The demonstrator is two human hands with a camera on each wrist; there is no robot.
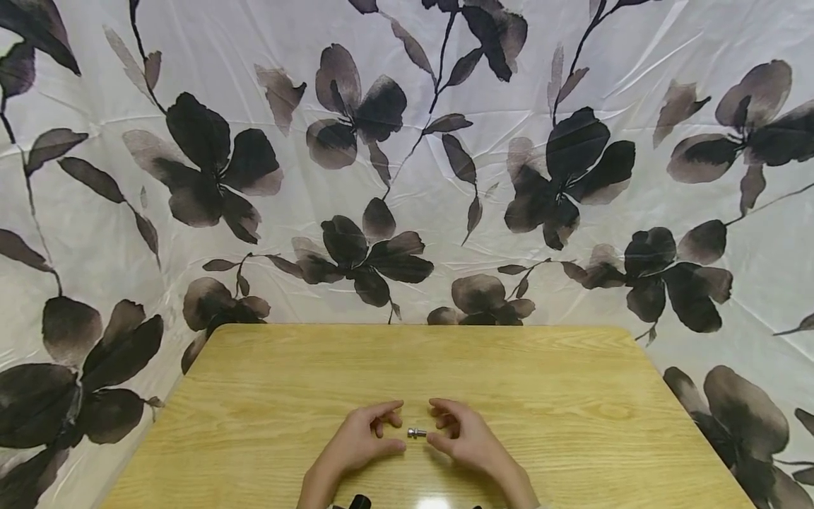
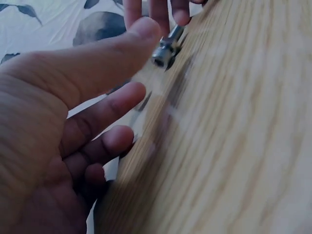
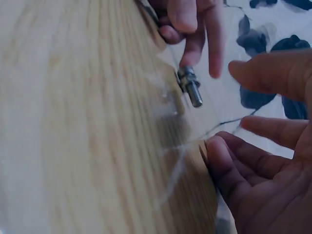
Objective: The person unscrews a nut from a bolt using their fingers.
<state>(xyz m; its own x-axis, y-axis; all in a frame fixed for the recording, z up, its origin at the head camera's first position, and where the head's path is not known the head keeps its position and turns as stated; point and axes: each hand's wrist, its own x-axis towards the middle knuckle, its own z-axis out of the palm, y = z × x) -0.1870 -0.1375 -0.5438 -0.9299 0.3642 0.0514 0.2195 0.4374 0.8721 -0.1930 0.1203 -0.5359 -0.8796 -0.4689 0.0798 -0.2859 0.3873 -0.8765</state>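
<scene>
A small silver metal bolt [image 1: 416,433] lies on its side on the wooden table, with a thicker collar, perhaps a nut or washers, near its head. My left hand [image 1: 362,440] is just left of the bolt's head, its fingers loosely bent and thumb apart, holding nothing. On the other side, my right hand [image 1: 469,437] curves loosely, its thumb tip close to the threaded end. In the left wrist view, the bolt [image 2: 165,51] appears beyond the left thumb [image 2: 107,58]. The right wrist view shows the bolt's shank [image 3: 194,95] pointing toward the right hand [image 3: 273,195].
The light wood-grain table [image 1: 286,375] has a straight far edge and rounded corners. Behind it and at both sides hangs a white cloth [image 1: 458,205] with dark flower prints. A dark object [image 1: 360,502] shows by the left wrist.
</scene>
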